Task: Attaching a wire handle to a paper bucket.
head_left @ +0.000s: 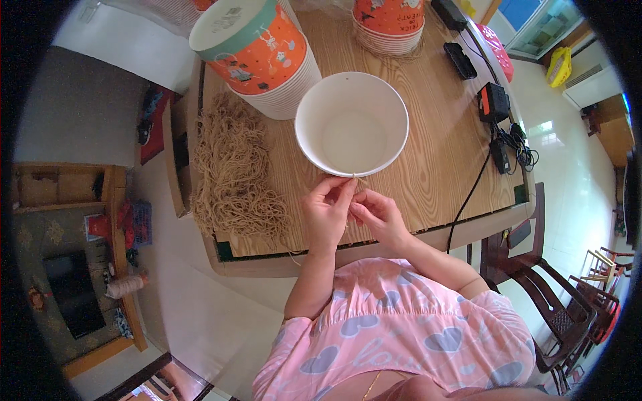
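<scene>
A white paper bucket [351, 134] stands mouth up on the wooden table, with a small dark hole in its far wall near the rim. At the near rim, a short bit of tan twine [355, 176] shows at the bucket's edge. My left hand [326, 210] is closed in a pinch on this twine, thumb and fingertips against the rim. Close beside it, my right hand [378, 215] is also pinched closed at the twine, just below the rim. The fingers partly hide the twine. A loose heap of tan twine pieces [234, 167] lies left of my hands.
Behind the heap leans a tall stack of nested orange-and-teal paper buckets [267, 57]. Another orange stack [389, 27] stands at the far side. Black adapters and cables [498, 154] lie along the table's right edge. A dark wooden chair [542, 287] stands at right.
</scene>
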A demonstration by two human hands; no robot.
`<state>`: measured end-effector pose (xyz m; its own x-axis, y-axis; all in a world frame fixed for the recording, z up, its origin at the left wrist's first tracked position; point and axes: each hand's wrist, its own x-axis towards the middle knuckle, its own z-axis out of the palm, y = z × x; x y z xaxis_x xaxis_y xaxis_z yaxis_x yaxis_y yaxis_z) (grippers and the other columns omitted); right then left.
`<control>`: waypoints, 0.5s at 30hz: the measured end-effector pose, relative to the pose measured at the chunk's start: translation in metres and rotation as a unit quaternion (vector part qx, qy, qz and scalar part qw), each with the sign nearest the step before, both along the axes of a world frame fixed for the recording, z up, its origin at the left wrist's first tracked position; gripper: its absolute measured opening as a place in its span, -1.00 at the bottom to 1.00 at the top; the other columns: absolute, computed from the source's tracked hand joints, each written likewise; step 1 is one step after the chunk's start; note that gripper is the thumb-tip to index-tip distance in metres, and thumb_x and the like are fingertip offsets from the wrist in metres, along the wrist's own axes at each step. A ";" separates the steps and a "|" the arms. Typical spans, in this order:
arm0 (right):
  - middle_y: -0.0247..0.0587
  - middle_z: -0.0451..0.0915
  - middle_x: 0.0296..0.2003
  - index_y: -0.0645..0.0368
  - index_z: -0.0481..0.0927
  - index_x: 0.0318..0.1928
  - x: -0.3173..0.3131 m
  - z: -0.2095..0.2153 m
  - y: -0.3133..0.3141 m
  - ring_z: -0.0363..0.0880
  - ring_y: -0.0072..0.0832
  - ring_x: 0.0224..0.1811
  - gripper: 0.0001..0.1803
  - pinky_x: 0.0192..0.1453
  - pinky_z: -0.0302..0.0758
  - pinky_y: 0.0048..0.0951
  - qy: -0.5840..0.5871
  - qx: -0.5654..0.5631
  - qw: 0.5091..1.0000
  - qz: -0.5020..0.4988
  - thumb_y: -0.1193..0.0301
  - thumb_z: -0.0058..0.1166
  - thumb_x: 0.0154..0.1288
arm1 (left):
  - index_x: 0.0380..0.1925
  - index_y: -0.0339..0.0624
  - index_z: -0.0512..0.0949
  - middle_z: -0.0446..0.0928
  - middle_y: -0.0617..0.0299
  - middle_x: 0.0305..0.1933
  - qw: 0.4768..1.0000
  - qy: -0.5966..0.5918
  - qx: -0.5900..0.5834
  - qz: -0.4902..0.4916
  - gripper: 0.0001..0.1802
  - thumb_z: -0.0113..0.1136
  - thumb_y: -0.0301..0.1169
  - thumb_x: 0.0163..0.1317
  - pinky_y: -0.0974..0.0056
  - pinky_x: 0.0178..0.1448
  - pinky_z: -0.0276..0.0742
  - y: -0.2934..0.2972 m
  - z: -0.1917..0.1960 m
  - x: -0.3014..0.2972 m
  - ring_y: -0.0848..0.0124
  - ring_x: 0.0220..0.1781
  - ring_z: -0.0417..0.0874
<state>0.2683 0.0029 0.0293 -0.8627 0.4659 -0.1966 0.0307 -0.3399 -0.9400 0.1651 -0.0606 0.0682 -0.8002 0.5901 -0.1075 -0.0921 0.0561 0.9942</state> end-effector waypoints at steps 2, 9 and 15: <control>-0.39 0.45 -0.47 0.28 0.51 -0.23 0.003 0.004 -0.006 0.35 -0.71 -0.40 -0.85 -0.32 0.34 -0.66 0.011 -0.022 0.999 -0.030 0.43 -0.01 0.30 | -0.37 -0.33 0.60 0.56 0.33 -0.44 1.000 0.002 0.005 -0.003 -0.89 0.25 -0.51 0.10 0.52 -0.35 0.38 0.000 -0.005 -0.001 0.66 -0.44 0.47; -0.41 0.48 -0.50 0.29 0.52 -0.25 0.014 0.015 -0.014 0.37 -0.71 -0.44 -0.87 -0.35 0.37 -0.65 -0.026 0.052 0.998 -0.034 0.46 0.01 0.29 | -0.44 -0.34 0.57 0.49 0.41 -0.50 0.999 0.027 0.027 0.011 -0.93 0.23 -0.54 0.10 0.56 -0.44 0.28 0.005 -0.007 0.000 0.71 -0.50 0.40; -0.28 0.57 -0.46 0.28 0.53 -0.26 0.018 0.023 -0.010 0.46 -0.67 -0.43 -0.90 -0.35 0.43 -0.60 -0.009 0.145 0.989 -0.028 0.50 0.07 0.23 | -0.44 -0.32 0.56 0.50 0.40 -0.45 0.998 -0.029 0.048 0.003 -0.95 0.21 -0.54 0.12 0.56 -0.41 0.32 0.005 -0.008 0.001 0.71 -0.47 0.42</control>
<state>0.2865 -0.0068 0.0518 -0.8318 0.5515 -0.0628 0.0372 -0.0575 -0.9977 0.1663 -0.0555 0.0601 -0.7982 0.5945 -0.0971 -0.1493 -0.0390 0.9880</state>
